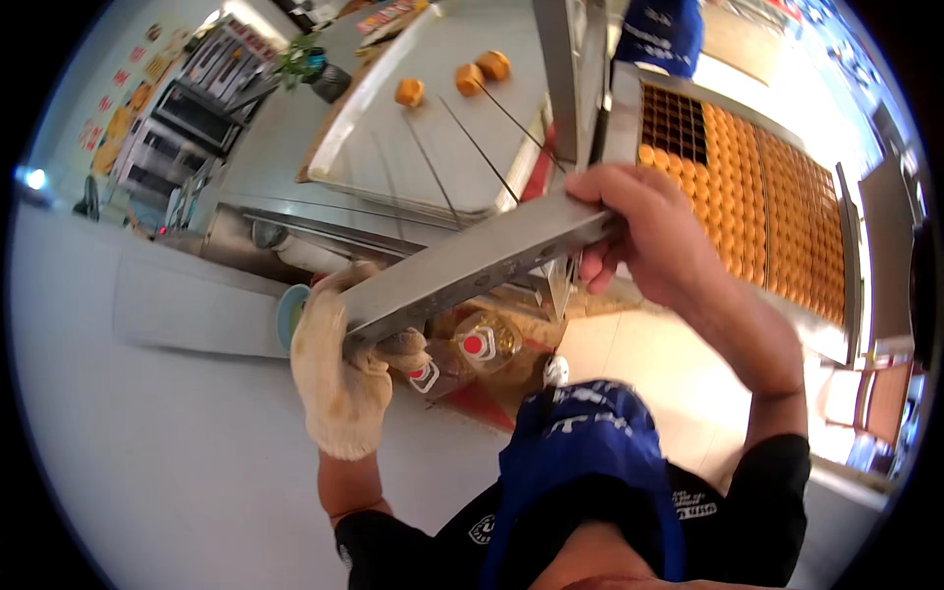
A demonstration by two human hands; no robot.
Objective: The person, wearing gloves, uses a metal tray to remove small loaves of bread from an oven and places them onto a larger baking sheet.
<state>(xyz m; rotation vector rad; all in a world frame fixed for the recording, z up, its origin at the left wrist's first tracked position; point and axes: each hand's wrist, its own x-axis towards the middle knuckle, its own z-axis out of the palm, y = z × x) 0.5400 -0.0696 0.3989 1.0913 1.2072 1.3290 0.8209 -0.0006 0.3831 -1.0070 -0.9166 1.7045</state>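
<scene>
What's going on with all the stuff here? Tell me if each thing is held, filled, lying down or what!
Left hand, gloved, closed around one end of the bar
Right hand, bare, gripping the other end
Metal bar, held slantwise
Thin rods, pointing away from the bar
Golden pieces, lying down, two close together, one apart
Grid tray, filled with golden rounds except one dark corner
Plant, green, leafy

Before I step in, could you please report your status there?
Gloved left hand, bare right hand gripping metal bar. Thin rods jut toward tray and golden pieces; contact unclear. Metal post near right hand.
</scene>
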